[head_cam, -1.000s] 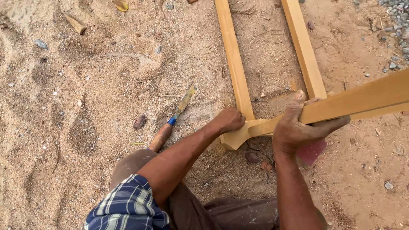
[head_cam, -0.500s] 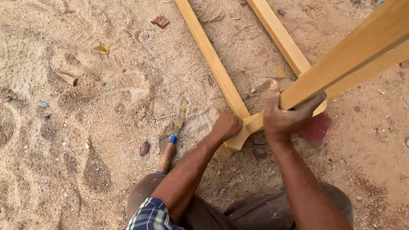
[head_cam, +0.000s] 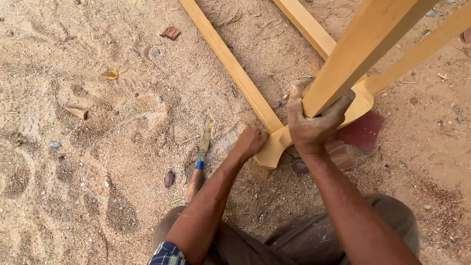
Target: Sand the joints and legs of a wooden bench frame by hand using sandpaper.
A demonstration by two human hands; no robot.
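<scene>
Nearest the camera, the person's knees in dark trousers and a patch of checked cloth (head_cam: pixel 169 255) at the lower edge. Left hand (head_cam: pixel 251 142) clenched against the curved wooden end piece (head_cam: pixel 273 152), which rests on the sandy ground (head_cam: pixel 73 186). Right hand (head_cam: pixel 314 122) grasping a wooden bar (head_cam: pixel 363 49) that rises steeply toward the upper right, fingers wrapped around its lower end just above the end piece. A chisel (head_cam: pixel 201 157) with a wooden handle and blue collar lies on the sand just left of the left forearm. A dark red flat piece (head_cam: pixel 364 131) lies beneath the frame, right of the right hand. Farther off, two long wooden rails (head_cam: pixel 225 61) run from the end piece toward the top edge. Stones and a yellow leaf (head_cam: pixel 110 74) lie scattered on the sand at left.
</scene>
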